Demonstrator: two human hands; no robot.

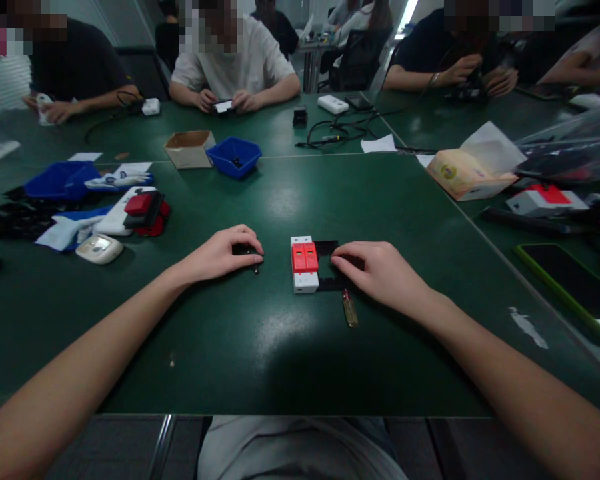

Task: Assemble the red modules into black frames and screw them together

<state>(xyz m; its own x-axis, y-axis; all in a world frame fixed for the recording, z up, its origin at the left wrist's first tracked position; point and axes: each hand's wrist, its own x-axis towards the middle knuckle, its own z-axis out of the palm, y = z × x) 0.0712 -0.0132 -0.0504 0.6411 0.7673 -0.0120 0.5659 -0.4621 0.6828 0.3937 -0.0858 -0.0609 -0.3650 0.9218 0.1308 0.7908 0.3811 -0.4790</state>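
Note:
A white and red modular surge protector or breaker (pixel 305 265) lies on the green table in front of me, between my hands. Against its right side is a flat black frame (pixel 329 247), partly covered by my right hand (pixel 375 270). The thumb and forefinger of that hand are pinched at the frame's right part. My left hand (pixel 225 252) rests on the table to the left, fingers curled round small dark pieces I cannot make out. Small dark screws (pixel 255 269) show beside its thumb. A small screwdriver with a yellowish clear handle (pixel 350 311) lies just below the frame.
Farther back stand a blue bin (pixel 235 157) and a cardboard box (pixel 190 149). Gloves (pixel 120 180), a white rounded device (pixel 99 249) and red-black parts (pixel 147 210) lie left. Right are a tissue box (pixel 467 175) and a green-edged phone (pixel 575 280). People sit opposite.

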